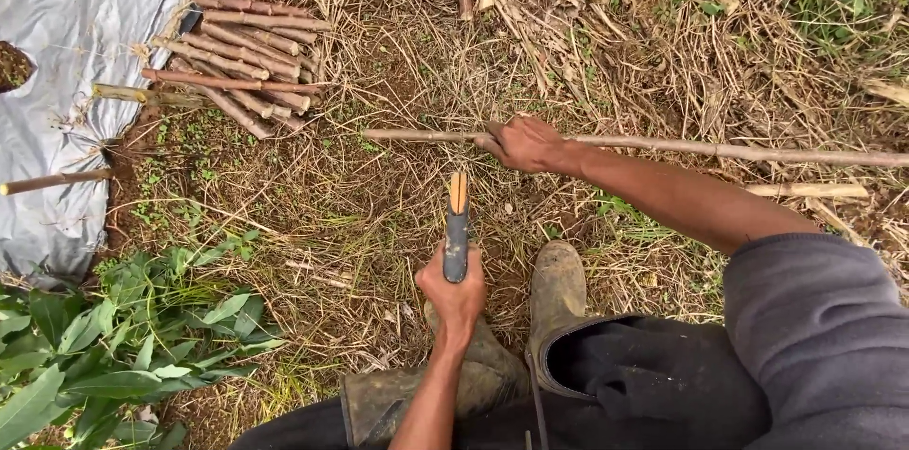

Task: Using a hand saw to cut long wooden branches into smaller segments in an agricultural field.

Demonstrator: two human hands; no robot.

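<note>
Left grip [456, 291] clasps a knife [457, 223]; right grip [526, 143] clasps a long stalk [720, 149].

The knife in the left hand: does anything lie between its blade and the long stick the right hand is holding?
Nothing visible does. The knife in the left hand points at the long stick gripped by the right hand; only dry straw-covered ground lies between.

L hand [456, 291] fisted low at centre, forearm vertical; R hand [526, 143] clenched ahead, arm stretched out.
</note>
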